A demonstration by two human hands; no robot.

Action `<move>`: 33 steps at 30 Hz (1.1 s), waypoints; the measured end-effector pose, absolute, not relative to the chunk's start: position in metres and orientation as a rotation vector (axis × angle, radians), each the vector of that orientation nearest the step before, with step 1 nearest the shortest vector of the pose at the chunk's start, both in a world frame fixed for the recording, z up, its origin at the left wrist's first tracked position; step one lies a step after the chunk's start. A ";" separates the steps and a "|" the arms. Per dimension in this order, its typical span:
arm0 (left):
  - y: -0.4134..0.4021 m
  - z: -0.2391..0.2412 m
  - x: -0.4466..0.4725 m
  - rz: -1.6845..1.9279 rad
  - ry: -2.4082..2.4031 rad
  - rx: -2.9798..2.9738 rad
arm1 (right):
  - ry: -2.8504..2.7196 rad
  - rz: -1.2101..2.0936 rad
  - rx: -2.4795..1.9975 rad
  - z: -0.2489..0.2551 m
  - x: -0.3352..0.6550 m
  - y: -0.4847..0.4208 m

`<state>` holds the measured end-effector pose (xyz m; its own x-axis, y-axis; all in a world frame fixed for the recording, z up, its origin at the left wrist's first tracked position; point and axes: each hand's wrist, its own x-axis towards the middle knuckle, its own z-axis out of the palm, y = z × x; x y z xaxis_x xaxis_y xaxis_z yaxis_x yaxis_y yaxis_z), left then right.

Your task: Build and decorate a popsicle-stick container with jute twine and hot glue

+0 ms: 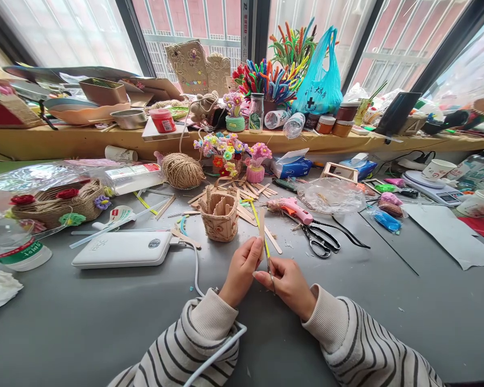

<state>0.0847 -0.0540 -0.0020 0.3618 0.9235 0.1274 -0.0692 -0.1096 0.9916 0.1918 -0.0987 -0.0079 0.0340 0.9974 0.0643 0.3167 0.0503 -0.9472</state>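
Note:
A flat wooden craft stick [262, 221] stands upright in my left hand [242, 266], pinched between thumb and fingers. My right hand [287, 282] is closed on a slim metal tool [271, 273], which looks like small scissors, mostly hidden by the fingers. Its tip is close to the lower part of the stick; whether they touch, I cannot tell. Just beyond my hands stands a small basket-like holder [219, 223] with craft sticks in it. More loose craft sticks [246, 212] and a yellow strip [255, 208] lie behind my hands.
To the right lie a pink glue gun [292, 209] and black-handled scissors [320, 242]. A white power bank [121, 249] sits left, its cable [197, 269] running by my left sleeve. Behind are a twine ball [182, 171] and crochet flowers [259, 156]. White paper [447, 231] lies far right.

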 end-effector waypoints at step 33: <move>-0.053 0.000 0.080 0.969 0.807 1.450 | -1.416 0.950 -1.463 -0.008 0.195 -0.097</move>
